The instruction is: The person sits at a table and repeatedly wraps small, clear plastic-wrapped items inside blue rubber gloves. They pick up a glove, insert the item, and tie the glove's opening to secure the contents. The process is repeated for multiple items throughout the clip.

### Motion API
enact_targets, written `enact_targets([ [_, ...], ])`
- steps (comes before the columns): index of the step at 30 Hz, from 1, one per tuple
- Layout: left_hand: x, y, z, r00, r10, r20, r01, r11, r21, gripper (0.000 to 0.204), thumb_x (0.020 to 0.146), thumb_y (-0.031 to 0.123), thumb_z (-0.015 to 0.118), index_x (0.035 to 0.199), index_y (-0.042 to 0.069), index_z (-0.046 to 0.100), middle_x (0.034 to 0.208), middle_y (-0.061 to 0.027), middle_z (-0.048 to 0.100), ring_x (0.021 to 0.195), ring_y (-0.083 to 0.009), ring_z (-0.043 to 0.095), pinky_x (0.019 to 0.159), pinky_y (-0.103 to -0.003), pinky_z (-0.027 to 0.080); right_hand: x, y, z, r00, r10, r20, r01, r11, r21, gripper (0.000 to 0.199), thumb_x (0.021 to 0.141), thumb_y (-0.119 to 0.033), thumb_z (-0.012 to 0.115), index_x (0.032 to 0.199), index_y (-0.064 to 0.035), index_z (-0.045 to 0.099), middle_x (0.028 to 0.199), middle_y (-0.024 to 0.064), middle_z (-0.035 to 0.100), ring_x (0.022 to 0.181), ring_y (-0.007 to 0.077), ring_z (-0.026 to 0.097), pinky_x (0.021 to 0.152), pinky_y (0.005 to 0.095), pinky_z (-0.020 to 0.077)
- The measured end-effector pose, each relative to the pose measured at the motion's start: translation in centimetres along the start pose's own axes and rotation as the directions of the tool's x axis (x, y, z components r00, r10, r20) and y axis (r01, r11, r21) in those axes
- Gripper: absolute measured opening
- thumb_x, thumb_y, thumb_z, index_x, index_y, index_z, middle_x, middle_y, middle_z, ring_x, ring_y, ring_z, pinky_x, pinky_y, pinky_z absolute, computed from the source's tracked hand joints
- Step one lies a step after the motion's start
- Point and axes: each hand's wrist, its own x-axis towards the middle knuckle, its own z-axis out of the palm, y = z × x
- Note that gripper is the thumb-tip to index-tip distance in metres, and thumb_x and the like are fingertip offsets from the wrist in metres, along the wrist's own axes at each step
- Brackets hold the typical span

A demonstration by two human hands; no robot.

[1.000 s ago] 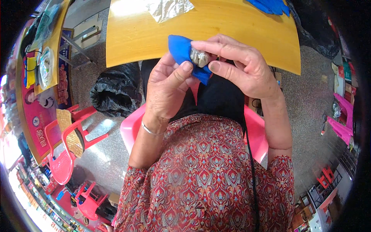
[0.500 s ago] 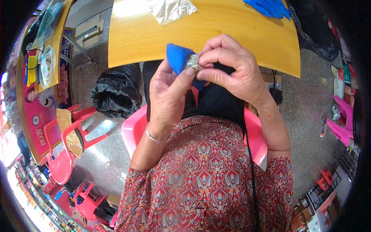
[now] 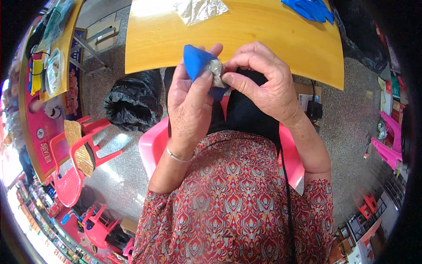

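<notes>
My left hand [image 3: 187, 101] is closed round a blue, pointed piece of folded fabric or sheet [image 3: 194, 61], its thumb pressing on the near side. Against the blue piece sits a crumpled, greyish see-through plastic wad [image 3: 215, 70]. My right hand [image 3: 270, 83] pinches the wad's right edge between thumb and fingers. A darker blue part [image 3: 217, 93] shows below the wad. Both hands are over my lap, just off the near edge of the yellow wooden table [image 3: 263, 53]. What lies inside the wad is hidden.
On the table are a crinkled clear plastic sheet [image 3: 201, 10] and a blue heap [image 3: 311, 9] at far right. A black plastic bag [image 3: 132, 103] stands open on the floor at left. A pink chair [image 3: 70, 185] stands farther left; a black bag [image 3: 362, 44] lies right of the table.
The blue piece and wad have shifted slightly left and tilted. More of the grey wad shows. My left fingertips now stick up behind it, and my right thumb has straightened against its edge.
</notes>
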Motion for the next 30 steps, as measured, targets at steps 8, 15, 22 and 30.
enact_targets([
  [8, 0.2, 0.4, -0.3, 0.999, -0.008, 0.039, 0.010, 0.998, -0.063, 0.043, 0.092, 0.002, 0.048, 0.133, -0.001, 0.036, 0.137, -0.0224, 0.045, 0.119, -0.0231, 0.051, 0.103, -0.036, 0.039, -0.7, -0.2, 1.5, 0.976, 0.209, 0.065, -0.219, 0.923, 0.315, 0.012, 0.078, -0.008, 0.071, 0.086, -0.0022, 0.066, 0.081, 0.0083, 0.060, 0.078, 0.0244, 0.062, 0.068, 0.0317, 0.0488],
  [15, -0.4, 0.1, -0.7, 0.999, 0.026, 0.023, -0.028, 0.996, 0.090, 0.051, 0.093, 0.009, 0.054, 0.137, -0.002, 0.033, 0.133, -0.0231, 0.047, 0.119, -0.0243, 0.051, 0.099, -0.035, 0.043, -0.3, -1.1, 1.2, 0.991, -0.109, -0.080, 0.104, 0.993, -0.061, 0.010, 0.075, -0.001, 0.068, 0.081, -0.0017, 0.059, 0.079, 0.0101, 0.057, 0.075, 0.0275, 0.060, 0.065, 0.0348, 0.0484],
  [22, -0.3, 0.0, -0.7, 0.994, 0.073, -0.077, -0.069, 0.996, 0.059, 0.053, 0.086, -0.003, 0.062, 0.133, -0.003, 0.037, 0.120, -0.0108, 0.053, 0.110, -0.0160, 0.053, 0.093, -0.030, 0.045, -0.5, -1.1, 1.7, 0.990, -0.120, -0.075, 0.116, 0.992, -0.053, 0.015, 0.072, 0.000, 0.068, 0.080, -0.0036, 0.056, 0.079, 0.0110, 0.056, 0.074, 0.0297, 0.058, 0.065, 0.0368, 0.0474],
  [30, -0.1, -0.1, 0.2, 0.975, 0.163, -0.150, -0.142, 0.980, 0.137, 0.048, 0.083, -0.011, 0.054, 0.127, -0.002, 0.038, 0.111, -0.0101, 0.053, 0.094, -0.0179, 0.059, 0.085, -0.031, 0.050, -0.6, -0.7, 2.8, 0.951, -0.297, -0.085, 0.286, 0.951, -0.119, 0.023, 0.064, 0.002, 0.068, 0.079, -0.0051, 0.052, 0.081, 0.0087, 0.056, 0.073, 0.0276, 0.055, 0.066, 0.0367, 0.0431],
])
